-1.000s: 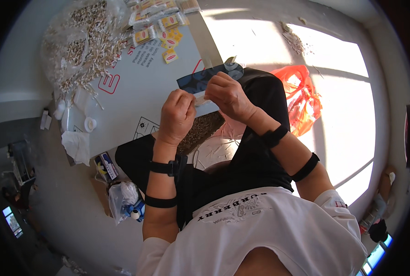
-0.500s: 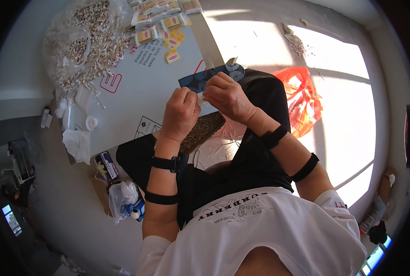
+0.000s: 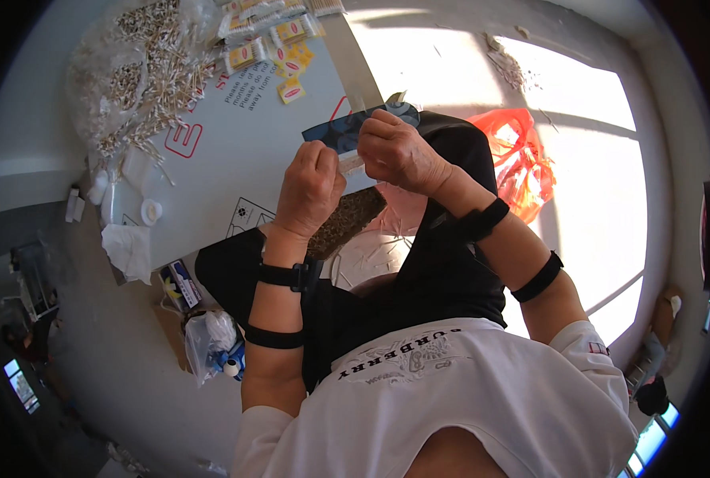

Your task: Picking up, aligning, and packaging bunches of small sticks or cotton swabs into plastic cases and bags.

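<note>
My left hand (image 3: 313,182) and my right hand (image 3: 399,155) are closed, fingers pinched, on a small clear plastic packet (image 3: 352,164) stretched between them. Its contents are too small to tell. The hands are above the table's near edge, in front of a dark patterned strip (image 3: 343,134). On the table's far side are clear packets of cotton swabs (image 3: 243,54) and several small yellow cards (image 3: 291,89). A big clear bag (image 3: 136,80) of loose cotton swabs stands at the far left.
White tissue (image 3: 129,248) and a roll of tape (image 3: 151,211) lie at the grey table's left edge (image 3: 203,175). Below the hands, a brown speckled slab (image 3: 347,221) shows. A red plastic bag (image 3: 518,163) sits on the sunlit floor at right. Open box (image 3: 173,319) at lower left.
My hands have drawn slightly apart, so more of the clear packet shows between them. The whole view has shifted a little.
</note>
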### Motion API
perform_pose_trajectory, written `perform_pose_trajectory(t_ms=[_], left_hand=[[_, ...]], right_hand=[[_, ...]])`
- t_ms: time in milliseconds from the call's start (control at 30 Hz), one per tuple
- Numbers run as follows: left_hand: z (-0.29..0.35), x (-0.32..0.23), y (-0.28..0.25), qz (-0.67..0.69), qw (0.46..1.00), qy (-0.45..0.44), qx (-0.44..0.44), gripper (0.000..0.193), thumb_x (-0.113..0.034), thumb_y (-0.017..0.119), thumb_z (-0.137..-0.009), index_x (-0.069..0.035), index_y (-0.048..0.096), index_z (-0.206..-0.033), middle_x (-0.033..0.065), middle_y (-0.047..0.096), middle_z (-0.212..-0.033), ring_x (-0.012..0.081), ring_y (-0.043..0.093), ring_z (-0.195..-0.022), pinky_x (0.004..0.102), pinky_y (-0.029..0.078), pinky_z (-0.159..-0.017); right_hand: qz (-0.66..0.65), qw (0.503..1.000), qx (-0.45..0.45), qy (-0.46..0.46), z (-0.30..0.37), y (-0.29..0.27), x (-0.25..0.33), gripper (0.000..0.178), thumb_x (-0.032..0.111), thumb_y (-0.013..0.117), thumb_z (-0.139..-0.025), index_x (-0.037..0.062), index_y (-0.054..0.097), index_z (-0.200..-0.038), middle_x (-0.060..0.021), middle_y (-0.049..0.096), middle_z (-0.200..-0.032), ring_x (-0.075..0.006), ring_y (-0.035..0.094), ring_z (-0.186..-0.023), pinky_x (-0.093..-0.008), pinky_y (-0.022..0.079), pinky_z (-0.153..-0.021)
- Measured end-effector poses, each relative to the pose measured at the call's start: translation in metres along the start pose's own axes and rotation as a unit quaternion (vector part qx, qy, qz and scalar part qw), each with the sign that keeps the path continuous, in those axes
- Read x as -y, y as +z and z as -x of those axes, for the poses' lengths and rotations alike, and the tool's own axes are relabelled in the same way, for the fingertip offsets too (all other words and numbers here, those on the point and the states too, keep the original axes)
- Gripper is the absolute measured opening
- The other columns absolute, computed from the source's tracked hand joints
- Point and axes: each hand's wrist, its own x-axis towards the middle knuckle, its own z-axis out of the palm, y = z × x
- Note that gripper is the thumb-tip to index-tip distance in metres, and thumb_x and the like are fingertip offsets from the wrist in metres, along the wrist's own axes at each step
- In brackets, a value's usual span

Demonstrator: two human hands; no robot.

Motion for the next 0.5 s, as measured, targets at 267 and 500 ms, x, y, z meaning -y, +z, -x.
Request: perform_pose_trajectory(t_ms=[267,500], left_hand=[[-0.002,-0.002,-0.001,0.003,1.0,0.0,-0.009,0.015,0.008,0.061,-0.073,0.001,0.049,-0.08,0.0135,0.049,-0.079,0.034,0.053,-0.073,0.0432,0.047,-0.063],[-0.002,-0.007,-0.003,0.045,0.999,-0.014,-0.025,0.015,0.008,0.063,-0.072,0.001,0.056,-0.084,0.0122,0.054,-0.084,0.0316,0.057,-0.077,0.0399,0.049,-0.065]], right_hand=[[-0.065,0.992,-0.038,0.099,0.004,-0.011,0.008,0.014,0.0,0.069,-0.069,0.0022,0.062,-0.081,-0.0088,0.056,-0.084,-0.0278,0.057,-0.083,-0.0353,0.05,-0.072],[-0.138,0.977,-0.03,0.159,0.011,0.006,0.009,0.008,0.003,0.073,-0.076,0.0025,0.067,-0.081,-0.0077,0.06,-0.087,-0.0246,0.059,-0.082,-0.0329,0.049,-0.076]])
